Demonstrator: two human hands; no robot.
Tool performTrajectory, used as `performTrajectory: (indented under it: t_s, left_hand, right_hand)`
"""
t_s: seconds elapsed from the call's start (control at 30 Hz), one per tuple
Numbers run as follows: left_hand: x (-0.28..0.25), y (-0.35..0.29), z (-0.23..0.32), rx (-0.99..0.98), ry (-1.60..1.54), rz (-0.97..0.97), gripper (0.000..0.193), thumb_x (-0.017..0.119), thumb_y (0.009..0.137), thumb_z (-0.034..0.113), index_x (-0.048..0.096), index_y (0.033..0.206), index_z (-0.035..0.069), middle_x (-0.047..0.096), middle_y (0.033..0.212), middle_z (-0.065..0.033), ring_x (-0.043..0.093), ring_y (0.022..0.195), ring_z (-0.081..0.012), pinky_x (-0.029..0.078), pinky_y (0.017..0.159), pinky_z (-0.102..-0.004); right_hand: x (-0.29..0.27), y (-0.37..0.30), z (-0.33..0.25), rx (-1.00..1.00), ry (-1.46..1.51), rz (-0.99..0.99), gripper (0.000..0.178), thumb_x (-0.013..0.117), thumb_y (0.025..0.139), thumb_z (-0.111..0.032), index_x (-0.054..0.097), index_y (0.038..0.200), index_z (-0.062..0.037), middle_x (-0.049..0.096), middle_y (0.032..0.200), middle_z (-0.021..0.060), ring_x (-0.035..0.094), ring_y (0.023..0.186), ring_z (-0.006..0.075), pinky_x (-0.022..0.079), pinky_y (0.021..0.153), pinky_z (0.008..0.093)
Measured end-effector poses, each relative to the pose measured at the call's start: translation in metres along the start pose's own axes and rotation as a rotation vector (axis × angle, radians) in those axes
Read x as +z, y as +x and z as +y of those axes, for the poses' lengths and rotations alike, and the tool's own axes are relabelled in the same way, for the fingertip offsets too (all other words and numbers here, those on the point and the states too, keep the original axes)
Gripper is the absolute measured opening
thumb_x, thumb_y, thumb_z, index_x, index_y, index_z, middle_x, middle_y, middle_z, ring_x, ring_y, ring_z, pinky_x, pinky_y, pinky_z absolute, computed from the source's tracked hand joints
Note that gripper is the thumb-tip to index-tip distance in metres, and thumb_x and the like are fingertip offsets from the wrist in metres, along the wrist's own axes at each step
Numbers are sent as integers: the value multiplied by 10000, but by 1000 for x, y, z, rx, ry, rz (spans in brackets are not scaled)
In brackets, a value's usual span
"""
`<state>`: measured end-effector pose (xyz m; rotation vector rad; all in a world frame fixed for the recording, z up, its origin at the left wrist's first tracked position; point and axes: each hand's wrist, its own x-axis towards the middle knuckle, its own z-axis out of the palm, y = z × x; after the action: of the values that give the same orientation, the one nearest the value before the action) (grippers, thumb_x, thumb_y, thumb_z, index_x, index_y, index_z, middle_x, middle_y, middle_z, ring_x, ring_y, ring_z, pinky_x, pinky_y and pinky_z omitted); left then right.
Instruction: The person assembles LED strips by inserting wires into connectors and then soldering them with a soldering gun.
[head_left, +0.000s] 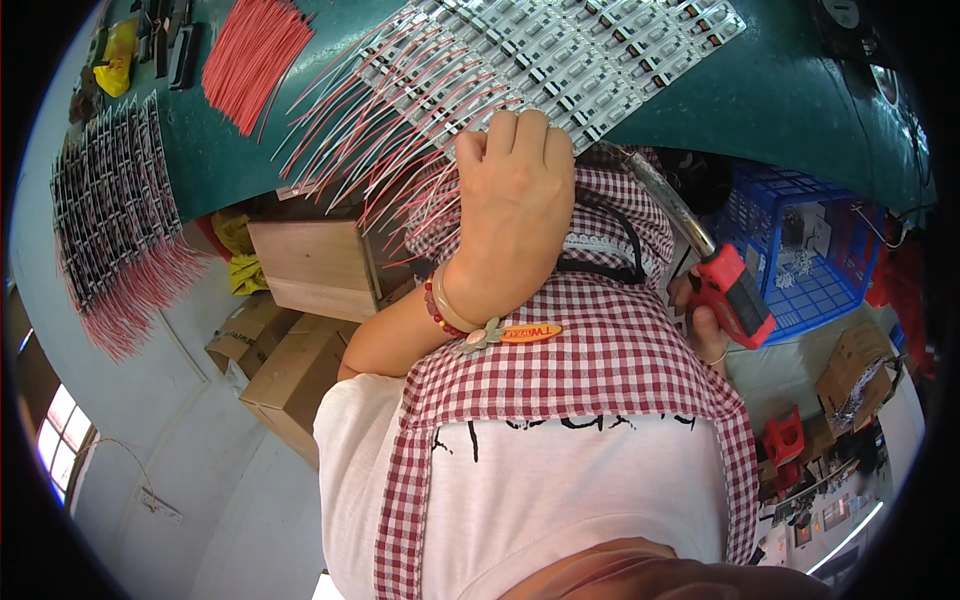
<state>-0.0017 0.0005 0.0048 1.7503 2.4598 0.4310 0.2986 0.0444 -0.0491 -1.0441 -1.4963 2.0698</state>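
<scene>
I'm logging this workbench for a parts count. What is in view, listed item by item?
LED strips: a row, white with red and white wires, bench top centre.
Red wires: one loose bundle, bench upper left.
Wired strips: a second batch, dark with red wires, bench far left.
Soldering iron: one, red grip, metal shaft, at right.
Crate: one, blue, under the bench at right.
Boxes: several, cardboard, floor at left.
Left hand: on the strips' wire ends.
Right hand: holds the soldering iron.
</scene>
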Motion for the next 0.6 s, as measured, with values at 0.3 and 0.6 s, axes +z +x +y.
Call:
performTrajectory:
  t_s: [0.3, 0.6]
  left_hand:
    - [-10, -7, 0, -40, -78, 1, 294, 769, 725, 112, 612, 973, 94, 574, 988, -42, 538, 972, -245, 373, 858, -399]
    - [-8, -22, -24, 121, 37, 16, 257, 618, 782, 124, 611, 1038, 101, 564, 1080, -29, 528, 996, -193, 398, 853, -415]
  right_hand:
    - [18, 40, -23, -123, 50, 85, 646, 613, 909, -487, 461, 1292, 11, 513, 673, 59, 486, 638, 152, 399, 643, 299]
    - [35, 167, -91, -478, 572, 95, 536, 542, 955, -389, 492, 1278, 37, 560, 1212, 252, 583, 1111, 314, 493, 963, 488]
